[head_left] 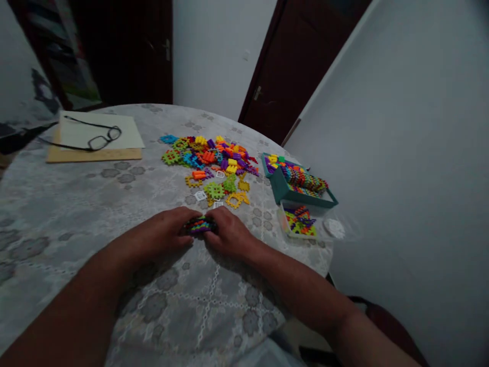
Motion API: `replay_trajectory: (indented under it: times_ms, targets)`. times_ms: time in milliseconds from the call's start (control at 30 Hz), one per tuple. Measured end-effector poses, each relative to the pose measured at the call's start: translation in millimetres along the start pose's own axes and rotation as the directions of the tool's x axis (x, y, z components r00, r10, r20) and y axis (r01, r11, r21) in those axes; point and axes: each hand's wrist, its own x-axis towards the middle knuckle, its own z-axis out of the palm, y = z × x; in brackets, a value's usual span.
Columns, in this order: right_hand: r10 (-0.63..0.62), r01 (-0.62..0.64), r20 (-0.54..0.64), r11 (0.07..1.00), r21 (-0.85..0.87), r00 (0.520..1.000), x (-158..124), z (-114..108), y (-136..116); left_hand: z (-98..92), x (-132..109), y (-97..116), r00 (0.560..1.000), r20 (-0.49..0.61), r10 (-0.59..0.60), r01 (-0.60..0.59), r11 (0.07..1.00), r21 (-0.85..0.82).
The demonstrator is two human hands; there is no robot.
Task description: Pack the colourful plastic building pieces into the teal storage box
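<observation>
Between my two hands is a small stack of multicoloured plastic pieces [200,225], with green, red, blue and purple edges showing. My left hand [173,227] is closed around its left end, thumb toward me. Around the right end, the fingers of my right hand [229,230] are wrapped, covering part of it. Just beyond my hands lie a light green interlocking piece [214,190], a yellow piece [234,199] and a white square grid piece [200,195]. Farther back a heap of mixed colourful pieces [208,155] spreads over the tablecloth.
A teal box [280,187] packed with rows of coloured pieces stands at the right. Beside it is a clear plastic container [284,221] with more pieces and a white round item [335,228]. Black glasses [100,142] rest on paper over a board [95,155] at back left.
</observation>
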Motion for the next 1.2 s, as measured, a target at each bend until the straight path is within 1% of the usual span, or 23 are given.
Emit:
replay_trajectory:
  times_ms: [100, 133, 267, 367, 467, 533, 567, 600, 667, 700, 733, 800, 867, 933, 1000, 1067, 1133, 1200]
  targets:
    - [0.034, -0.035, 0.023, 0.999, 0.020, 0.999, 3.5, -3.9, 0.1, 4.4, 6.3, -4.1, 0.999, 0.005, 0.049, -0.049, 0.999, -0.015]
    - [0.034, -0.035, 0.031, 0.999, 0.027, 0.999, 4.4, -5.5, -0.2, 6.5, 7.8, -7.0, 0.999, -0.006, 0.046, -0.046, 0.999, -0.016]
    - [-0.013, 0.012, 0.060, 1.000, 0.020, 0.998, 9.0, -11.4, -1.5, 13.6, 9.5, -19.4, 0.999, -0.018, 0.034, -0.034, 0.999, -0.017]
    - [-0.032, 0.040, 0.114, 0.997, -0.071, 0.993, 10.0, -16.0, -3.9, 16.8, 9.7, -22.0, 0.999, 0.015, 0.051, -0.050, 0.998, -0.023]
    - [-0.018, 0.042, 0.137, 0.983, -0.178, 0.990, 2.1, -24.0, -7.7, 19.8, 11.2, -20.2, 0.995, 0.066, 0.068, -0.065, 0.997, -0.052]
    - [0.002, 0.020, 0.104, 0.977, -0.211, 0.995, -10.1, -33.6, -8.7, 20.7, 12.6, -19.6, 0.990, 0.095, 0.100, -0.091, 0.991, -0.098]
    - [0.014, 0.001, 0.068, 0.977, -0.212, 0.998, -18.3, -40.6, -7.8, 20.5, 13.2, -19.7, 0.989, 0.099, 0.109, -0.098, 0.989, -0.111]
    - [0.027, -0.022, 0.021, 0.978, -0.206, 0.999, -27.6, -49.3, -5.5, 19.8, 13.7, -20.1, 0.990, 0.095, 0.105, -0.095, 0.989, -0.111]
    - [0.068, -0.088, -0.110, 0.979, -0.185, 0.992, -48.7, -72.8, 4.0, 16.9, 14.4, -21.5, 0.996, 0.058, 0.063, -0.058, 0.995, -0.083]
    - [0.101, -0.134, -0.185, 0.975, -0.178, 0.978, -59.8, -87.2, 11.6, 15.2, 14.6, -22.2, 0.999, 0.027, 0.031, -0.029, 0.997, -0.068]
    - [0.144, -0.196, -0.268, 0.964, -0.178, 0.953, -70.6, -102.8, 20.9, 13.5, 14.9, -23.0, 1.000, -0.001, 0.006, -0.006, 0.998, -0.059]
    - [0.238, -0.333, -0.381, 0.920, -0.207, 0.893, -90.0, -134.6, 44.0, 11.2, 15.3, -24.3, 0.999, -0.040, -0.020, 0.018, 0.998, -0.057]
    - [0.354, -0.478, -0.436, 0.852, -0.215, 0.827, -104.6, -161.4, 70.1, 10.5, 15.8, -25.3, 0.999, -0.042, -0.029, 0.027, 0.998, -0.055]
    - [0.484, -0.619, -0.450, 0.752, -0.225, 0.751, -114.0, -177.9, 94.9, 11.3, 16.0, -26.0, 0.999, -0.038, -0.030, 0.028, 0.998, -0.048]
    - [0.577, -0.713, -0.449, 0.661, -0.232, 0.682, -119.1, -183.2, 115.2, 12.3, 15.8, -26.2, 0.999, -0.045, -0.022, 0.020, 0.999, -0.041]
    - [0.634, -0.763, -0.441, 0.606, -0.226, 0.635, -121.2, -180.0, 129.7, 12.5, 15.2, -25.4, 0.998, -0.056, -0.011, 0.009, 0.999, -0.036]
    - [0.666, -0.787, -0.434, 0.580, -0.212, 0.607, -121.6, -172.7, 139.2, 11.8, 14.1, -23.4, 0.999, -0.045, -0.012, 0.010, 0.999, -0.033]
    - [0.672, -0.794, -0.435, 0.569, -0.215, 0.599, -121.3, -165.3, 145.6, 10.5, 13.2, -21.0, 1.000, -0.024, -0.019, 0.019, 0.999, -0.031]
